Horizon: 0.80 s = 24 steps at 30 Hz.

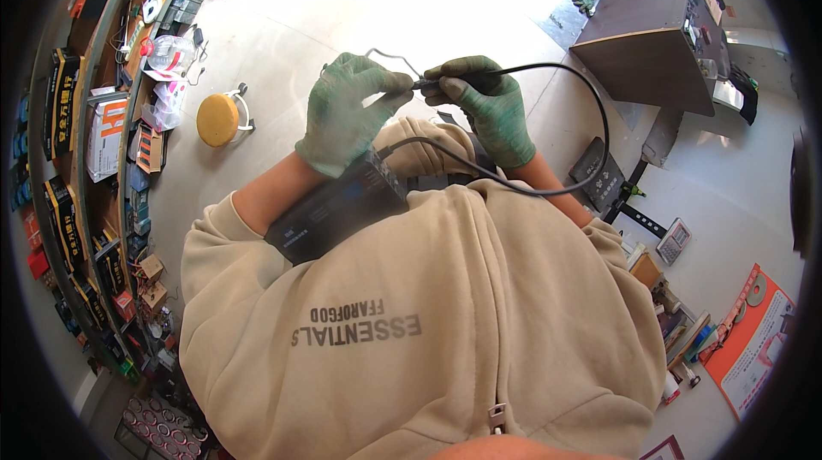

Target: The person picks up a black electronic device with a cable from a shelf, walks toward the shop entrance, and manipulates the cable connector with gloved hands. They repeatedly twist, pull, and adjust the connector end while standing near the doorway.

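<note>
Both my hands wear green work gloves and meet in front of my lap. Pinched between the fingertips of my left hand (353, 109) is one end of a small black cable connector (423, 83). My right hand (490, 107) grips the other end, where a thick black cable (604, 122) leaves it. That cable loops out to the right and back under my right forearm to a black box-shaped device (342, 207) on my lap. A thin grey wire (390, 54) arcs up behind the connector. The fingers hide how its halves join.
Long shelves (116, 118) crowded with boxes and tools line the left side. A stool with a round yellow seat (218, 120) stands on the pale floor before them. To the far right is a dark desk (638, 28); a calculator (675, 240) and an orange-red board (752, 342) lie nearer.
</note>
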Tool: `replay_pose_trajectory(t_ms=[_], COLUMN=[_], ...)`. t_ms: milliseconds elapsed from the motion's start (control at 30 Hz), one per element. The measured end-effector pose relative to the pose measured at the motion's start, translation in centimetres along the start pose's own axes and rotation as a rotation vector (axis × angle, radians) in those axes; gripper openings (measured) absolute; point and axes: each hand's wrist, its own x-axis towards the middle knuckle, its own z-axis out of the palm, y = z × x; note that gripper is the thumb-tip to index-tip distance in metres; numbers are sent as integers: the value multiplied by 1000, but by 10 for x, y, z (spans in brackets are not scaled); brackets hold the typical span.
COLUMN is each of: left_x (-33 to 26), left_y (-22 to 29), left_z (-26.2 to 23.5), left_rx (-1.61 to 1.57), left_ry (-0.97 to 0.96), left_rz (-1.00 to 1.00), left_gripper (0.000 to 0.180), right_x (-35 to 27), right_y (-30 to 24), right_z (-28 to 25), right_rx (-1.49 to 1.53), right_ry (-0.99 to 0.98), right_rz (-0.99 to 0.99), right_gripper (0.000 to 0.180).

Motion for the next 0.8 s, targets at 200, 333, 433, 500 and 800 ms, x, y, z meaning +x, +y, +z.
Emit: replay_pose_trajectory(t_ms=[200, 333, 433, 500, 800], left_x=[-2, -3, -6, -7, -9], left_y=[-4, -11, -12, -12, -24], left_z=[-11, -18, -22, -26, -56], left_rx=[88, 149, 104, 120, 98], left_ry=[80, 155, 235, 284, 135], left_rz=[111, 189, 169, 135, 126], left_gripper=[25, 29, 30, 26, 22], right_x=[3, 5, 8, 10, 28], right_y=[6, 14, 17, 19, 29], right_z=[11, 20, 25, 28, 51], right_rx=[70, 235, 271, 218, -89], right_ry=[-20, -51, -78, -98, -197], right_rz=[-19, -21, -55, -101, -372], right_gripper=[13, 8, 10, 13, 17])
